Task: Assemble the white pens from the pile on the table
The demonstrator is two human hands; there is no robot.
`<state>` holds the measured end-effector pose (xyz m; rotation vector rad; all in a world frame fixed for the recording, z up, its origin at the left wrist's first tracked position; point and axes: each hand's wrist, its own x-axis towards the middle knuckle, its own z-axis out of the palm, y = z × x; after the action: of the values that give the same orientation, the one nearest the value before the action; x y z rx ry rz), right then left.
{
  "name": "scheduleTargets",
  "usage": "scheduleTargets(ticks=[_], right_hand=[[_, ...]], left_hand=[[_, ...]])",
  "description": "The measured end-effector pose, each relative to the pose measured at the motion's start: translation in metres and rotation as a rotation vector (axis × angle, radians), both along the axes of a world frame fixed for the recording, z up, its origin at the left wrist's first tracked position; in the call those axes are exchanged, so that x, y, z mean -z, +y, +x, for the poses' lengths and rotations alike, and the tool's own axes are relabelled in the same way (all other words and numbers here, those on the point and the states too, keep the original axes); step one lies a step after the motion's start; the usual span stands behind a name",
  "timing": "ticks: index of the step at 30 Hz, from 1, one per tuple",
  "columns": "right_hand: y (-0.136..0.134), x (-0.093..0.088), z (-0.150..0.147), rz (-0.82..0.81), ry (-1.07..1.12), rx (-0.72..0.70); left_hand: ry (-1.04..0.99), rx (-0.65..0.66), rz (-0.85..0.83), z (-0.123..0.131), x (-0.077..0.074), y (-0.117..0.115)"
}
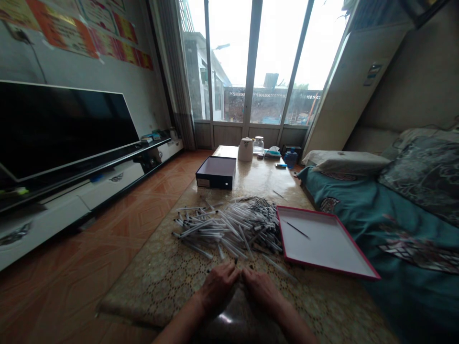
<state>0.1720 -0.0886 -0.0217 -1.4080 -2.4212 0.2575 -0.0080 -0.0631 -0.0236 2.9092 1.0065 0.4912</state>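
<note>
A large pile of clear pen barrels, several with black ends, lies spread across the table. My left hand rests at the near side of the pile with its fingers curled. A small black tip shows at its fingertips, and the rest of what it may hold is hidden. Close beside it, my right hand is also closed, its fingertips turned toward the left ones. To the right of the pile lies a shallow red-edged box lid, white inside. One thin black pen refill lies in the lid.
A dark blue open box stands beyond the pile. Farther back are a kettle, a glass jar and a tissue pack. A sofa with a green cover runs along the table's right side.
</note>
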Motion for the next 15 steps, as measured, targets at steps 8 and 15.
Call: scheduleTargets(ticks=[8,15], right_hand=[[-0.008,-0.009,0.017,-0.151,0.206,-0.068],[-0.01,-0.008,0.02,-0.104,0.124,-0.093]], left_hand=[[0.166,0.058,-0.054,-0.001,-0.003,-0.001],[0.218,0.047,-0.126,0.003,-0.032,-0.001]])
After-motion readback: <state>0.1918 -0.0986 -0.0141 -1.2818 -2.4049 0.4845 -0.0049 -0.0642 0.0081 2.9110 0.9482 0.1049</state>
